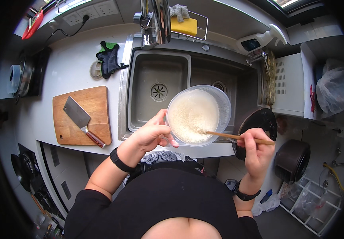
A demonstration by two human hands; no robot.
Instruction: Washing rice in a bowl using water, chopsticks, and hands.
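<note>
A clear plastic container (224, 103) is tilted in front of me, over the near edge of the steel sink (160, 122). Inside it, rice grains (186, 124) lie in cloudy water (198, 100). My left hand (154, 131) grips the container's left rim, thumb along the side. In my right hand (257, 149) is a slim wooden stick (227, 135), which looks like a chopstick or chopsticks. Its far end dips among the rice, so the tip is hidden.
Left of the sink, a cleaver (78, 112) lies on a wooden cutting board (100, 98). A dark cloth (110, 59) rests farther back. The chrome faucet (161, 21) rises behind the sink, beside a yellow sponge (185, 26). A black lid (261, 122) stands at the right.
</note>
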